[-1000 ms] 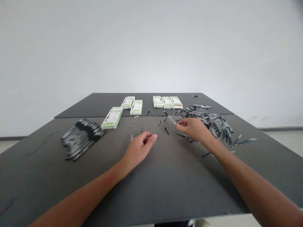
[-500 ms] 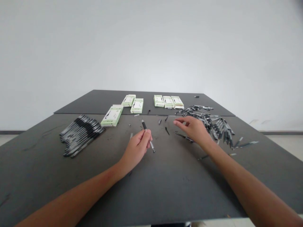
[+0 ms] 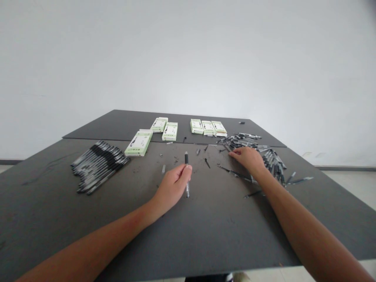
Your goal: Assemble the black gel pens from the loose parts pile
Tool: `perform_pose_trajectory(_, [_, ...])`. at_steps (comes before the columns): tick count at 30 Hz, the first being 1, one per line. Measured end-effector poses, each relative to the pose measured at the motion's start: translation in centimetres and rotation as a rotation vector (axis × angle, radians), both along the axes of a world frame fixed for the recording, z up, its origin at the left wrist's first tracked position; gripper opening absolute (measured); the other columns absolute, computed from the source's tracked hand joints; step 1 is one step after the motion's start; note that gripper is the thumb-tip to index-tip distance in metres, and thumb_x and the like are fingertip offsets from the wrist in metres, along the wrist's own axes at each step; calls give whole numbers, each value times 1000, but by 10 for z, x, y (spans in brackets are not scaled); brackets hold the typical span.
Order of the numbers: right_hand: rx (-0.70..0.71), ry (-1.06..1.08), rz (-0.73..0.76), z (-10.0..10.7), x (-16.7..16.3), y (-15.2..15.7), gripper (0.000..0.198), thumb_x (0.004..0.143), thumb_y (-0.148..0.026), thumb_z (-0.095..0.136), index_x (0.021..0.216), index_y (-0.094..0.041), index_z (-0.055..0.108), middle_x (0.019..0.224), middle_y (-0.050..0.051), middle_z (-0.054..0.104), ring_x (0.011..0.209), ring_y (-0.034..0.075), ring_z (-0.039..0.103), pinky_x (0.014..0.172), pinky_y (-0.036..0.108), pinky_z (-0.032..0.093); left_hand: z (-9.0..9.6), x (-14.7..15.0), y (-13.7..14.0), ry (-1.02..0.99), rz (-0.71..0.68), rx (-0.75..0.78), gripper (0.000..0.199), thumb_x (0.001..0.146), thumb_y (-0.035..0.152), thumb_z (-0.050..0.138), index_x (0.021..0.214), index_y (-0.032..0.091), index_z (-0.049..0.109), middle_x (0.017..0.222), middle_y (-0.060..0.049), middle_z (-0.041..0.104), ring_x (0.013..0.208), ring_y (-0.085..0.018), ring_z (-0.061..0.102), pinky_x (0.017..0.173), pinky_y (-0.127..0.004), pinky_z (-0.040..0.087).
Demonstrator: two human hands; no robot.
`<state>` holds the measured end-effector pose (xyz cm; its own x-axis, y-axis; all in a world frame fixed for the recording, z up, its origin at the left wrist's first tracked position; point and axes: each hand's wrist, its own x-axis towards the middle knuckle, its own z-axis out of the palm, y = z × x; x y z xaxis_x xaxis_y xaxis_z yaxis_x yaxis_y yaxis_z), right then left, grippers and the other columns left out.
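My left hand [image 3: 176, 180] pinches a clear pen [image 3: 187, 158] between thumb and fingers. The pen stands nearly upright in the view, its dark grip section above the fingers and its clear barrel below. At the left edge of a loose heap of pens [image 3: 276, 162], my right hand [image 3: 249, 158] has its thumb and fingertips closed around the end of a pen [image 3: 227, 148]; the palm and forearm hide part of the heap. Below that hand lie a few dark pen parts [image 3: 235, 172].
A neat row of pens [image 3: 100, 166] lies at the left. Several green-and-white boxes [image 3: 139, 143] stand toward the back. Small caps and a black clip-like piece [image 3: 207, 163] are scattered mid-table. A seam crosses the dark table [image 3: 188, 243].
My right hand has moved right and slightly down to the edge of the heap, its fingertips closing there. My left hand has turned the pen from slanted to nearly upright.
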<state>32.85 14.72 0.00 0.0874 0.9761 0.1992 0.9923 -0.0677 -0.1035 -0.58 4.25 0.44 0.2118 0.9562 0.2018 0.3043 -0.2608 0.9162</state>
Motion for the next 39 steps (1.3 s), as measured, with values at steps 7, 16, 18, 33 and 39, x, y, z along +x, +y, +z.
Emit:
perform_pose_trajectory(7, [37,43,-16,12,-8,-8,36,92,-44,60,96,-23,88,96,12,84,91,29,75,76,34,49,6,3,-7,64,-70,40,45,106,49,45,70,23,46,63,5,41,62,-16,45,60,-29,30])
perform_pose_trajectory(16, [189,803,284,46,-54,-49,43,96,-58,61,79,-20,66,62,-2,56,55,13,45,54,27,32,13,0,-19,266,-266,310,40,110,37,45,73,22,43,67,5,44,63,-14,47,63,-29,32])
perform_pose_trajectory(18, [172,1018,426,50,-72,-66,41,98,-57,62,77,-21,60,62,-4,51,54,12,40,53,26,30,13,1,-23,302,-319,332,37,111,36,45,76,22,47,69,4,48,64,-15,50,64,-29,33])
perform_pose_trajectory(33, [161,1179,709,70,-99,-107,36,100,-59,67,92,-24,63,67,-2,68,56,12,57,57,25,45,18,-1,-28,475,-444,410,31,111,36,44,86,23,57,79,-2,65,72,-18,61,68,-31,41])
perform_pose_trajectory(39, [195,1135,749,71,-93,-105,32,100,-55,69,91,-24,64,71,-2,69,60,12,63,62,26,51,18,0,-28,468,-439,422,32,112,36,44,85,23,57,77,-1,62,69,-17,59,66,-30,38])
